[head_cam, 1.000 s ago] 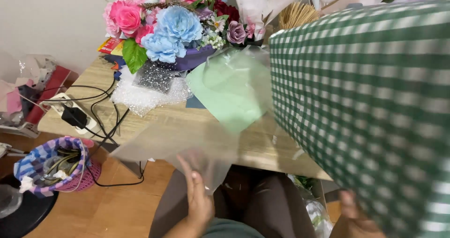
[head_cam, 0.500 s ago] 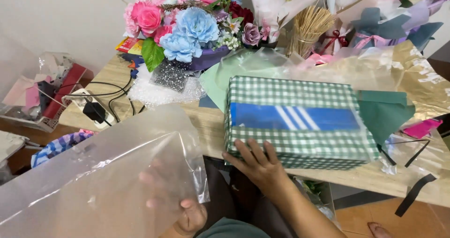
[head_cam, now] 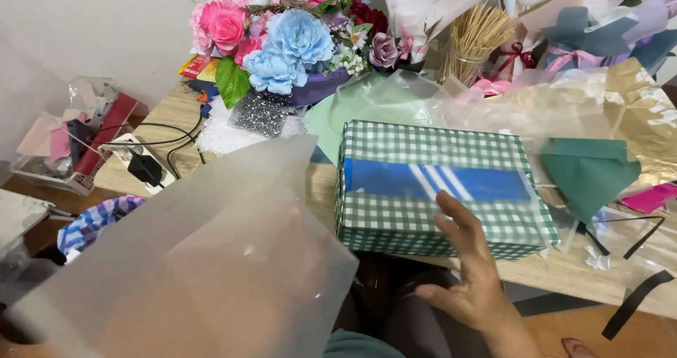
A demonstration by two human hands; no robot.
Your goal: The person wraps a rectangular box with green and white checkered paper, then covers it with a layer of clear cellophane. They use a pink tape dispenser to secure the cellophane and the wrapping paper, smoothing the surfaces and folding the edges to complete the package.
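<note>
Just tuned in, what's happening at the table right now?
A person sits at a wooden table. Their right hand rests against the near side of a green checked box with a blue band. A frosted plastic sheet is raised on the left; the left hand is hidden behind it. Paper flowers and wrapping sheets lie behind.

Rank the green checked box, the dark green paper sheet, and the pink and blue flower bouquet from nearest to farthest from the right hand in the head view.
From the right hand:
1. Green checked box, touched by the fingertips, right in front on the table.
2. Dark green paper sheet, to the right on the table.
3. Pink and blue flower bouquet, far back on the left.
</note>
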